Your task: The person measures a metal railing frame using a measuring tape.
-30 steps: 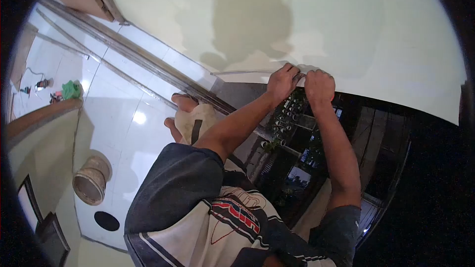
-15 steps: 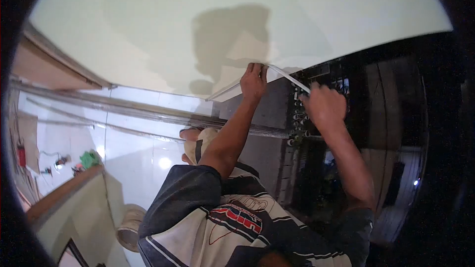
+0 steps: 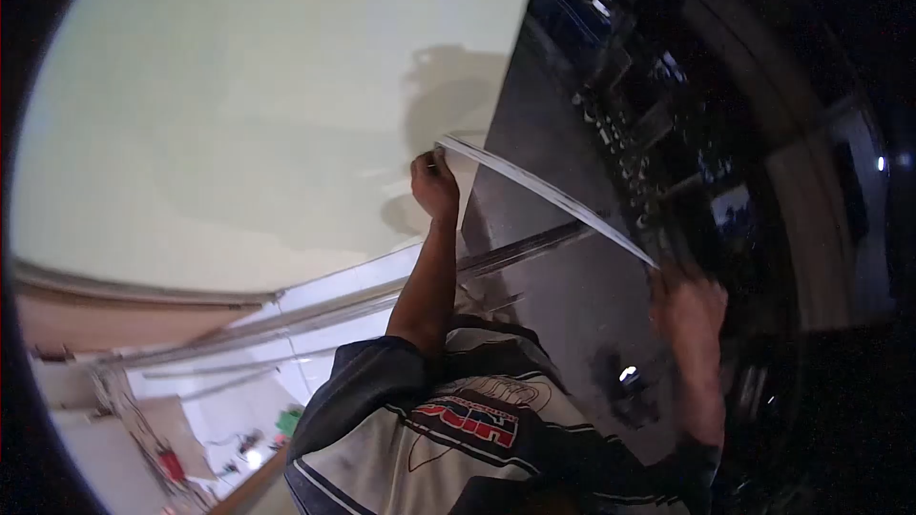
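Observation:
A long, thin white strip [image 3: 553, 193] stretches at a slant between my two hands, flat like tape or edging; its exact kind I cannot make out. My left hand [image 3: 435, 191] is closed at the strip's upper left end, fingers curled against the large pale panel [image 3: 239, 114]. Around the lower right end my right hand [image 3: 689, 303] is wrapped, slightly blurred, out over the dark area beyond the panel's edge. Shadows of my head and hand fall on the panel around the left hand.
Below the panel runs a floor track [image 3: 353, 300] beside white tiles. A red object [image 3: 170, 463], a green object [image 3: 288, 422] and some cords lie at lower left. Grey ground [image 3: 572, 296] stretches on the right, with several small items along its dark far edge.
The right hand has moved down and right, away from the left, and much more of the white strip shows between them. The view has turned, bringing the panel's side edge nearer the middle.

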The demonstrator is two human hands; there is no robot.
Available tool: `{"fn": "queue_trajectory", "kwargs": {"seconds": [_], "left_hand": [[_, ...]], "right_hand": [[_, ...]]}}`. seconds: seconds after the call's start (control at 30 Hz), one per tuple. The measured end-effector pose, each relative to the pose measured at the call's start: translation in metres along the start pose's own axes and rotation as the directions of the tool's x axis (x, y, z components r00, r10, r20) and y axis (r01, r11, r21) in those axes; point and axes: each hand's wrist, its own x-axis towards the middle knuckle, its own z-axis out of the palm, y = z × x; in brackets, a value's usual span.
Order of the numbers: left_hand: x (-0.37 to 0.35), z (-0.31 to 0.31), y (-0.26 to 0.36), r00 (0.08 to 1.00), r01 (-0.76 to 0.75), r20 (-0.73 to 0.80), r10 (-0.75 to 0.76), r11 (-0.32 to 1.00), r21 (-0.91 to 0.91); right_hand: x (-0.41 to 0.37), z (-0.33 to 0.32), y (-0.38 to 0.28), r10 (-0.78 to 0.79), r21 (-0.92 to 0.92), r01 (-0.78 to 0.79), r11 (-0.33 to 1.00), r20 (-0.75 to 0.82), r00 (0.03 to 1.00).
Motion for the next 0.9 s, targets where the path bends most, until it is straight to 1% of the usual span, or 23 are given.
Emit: {"fn": "queue_trajectory", "kwargs": {"seconds": [0.03,0.07,0.1,0.17,0.23,0.3,0.43,0.5,0.57,0.6,0.63,0.67,0.7,0.77,0.83,0.9], "left_hand": [[-0.003,-0.001,0.009,0.999,0.008,-0.034,-0.009,0.999,-0.036],[-0.004,-0.002,0.009,1.000,-0.017,-0.015,0.017,1.000,-0.020],[-0.004,-0.003,0.009,0.999,-0.038,-0.001,0.038,0.999,-0.004],[-0.005,-0.002,0.001,0.997,-0.070,0.040,0.068,0.997,0.036],[0.002,-0.002,-0.010,0.995,-0.083,0.061,0.079,0.994,0.072],[0.001,-0.004,-0.008,0.996,-0.038,0.086,0.028,0.993,0.113],[0.002,-0.010,0.001,0.995,-0.060,0.086,0.048,0.987,0.150],[0.001,-0.011,0.005,0.995,-0.069,0.089,0.051,0.975,0.209],[0.000,-0.009,0.004,0.996,-0.048,0.082,0.031,0.975,0.215],[0.002,-0.008,0.003,0.997,-0.029,0.081,0.011,0.974,0.223],[0.002,-0.009,0.002,0.997,-0.027,0.073,0.011,0.974,0.225],[0.003,-0.009,0.001,0.995,-0.020,0.098,0.001,0.980,0.199],[0.004,-0.009,0.001,0.992,-0.015,0.124,-0.006,0.985,0.173],[0.006,-0.011,0.005,0.990,-0.009,0.137,-0.017,0.982,0.187],[0.009,-0.012,0.003,0.988,-0.011,0.155,-0.021,0.979,0.205],[0.007,-0.010,-0.004,0.985,-0.114,0.150,0.088,0.979,0.171]], "right_hand": [[0.003,-0.001,-0.005,-0.011,0.034,0.009,0.999,0.041,0.999],[0.007,-0.002,-0.008,-0.027,0.069,0.021,0.997,0.081,0.996],[0.012,-0.001,-0.012,0.006,0.089,-0.014,0.996,0.095,0.995],[0.018,0.001,-0.019,-0.109,0.125,0.117,0.985,-0.070,0.992],[0.032,-0.007,-0.034,-0.102,0.135,0.109,0.985,-0.057,0.993],[0.036,-0.010,-0.034,-0.109,0.136,0.116,0.984,-0.057,0.992],[0.042,-0.013,-0.033,-0.148,0.102,0.161,0.982,-0.117,0.982],[0.040,-0.009,-0.033,-0.159,0.093,0.173,0.981,-0.134,0.978],[0.039,0.001,-0.033,-0.136,0.150,0.147,0.978,-0.085,0.987],[0.038,0.007,-0.033,-0.143,0.151,0.155,0.976,-0.091,0.986],[0.037,0.011,-0.032,-0.150,0.145,0.173,0.974,-0.157,0.976],[0.037,0.015,-0.032,-0.157,0.137,0.190,0.972,-0.221,0.963],[0.035,0.018,-0.029,-0.155,0.141,0.195,0.971,-0.253,0.955],[0.035,0.020,-0.030,-0.143,0.173,0.187,0.967,-0.238,0.961],[0.034,0.025,-0.032,-0.115,0.230,0.150,0.962,-0.158,0.981],[0.036,0.031,-0.033,-0.086,0.275,0.109,0.955,-0.093,0.992]]}}
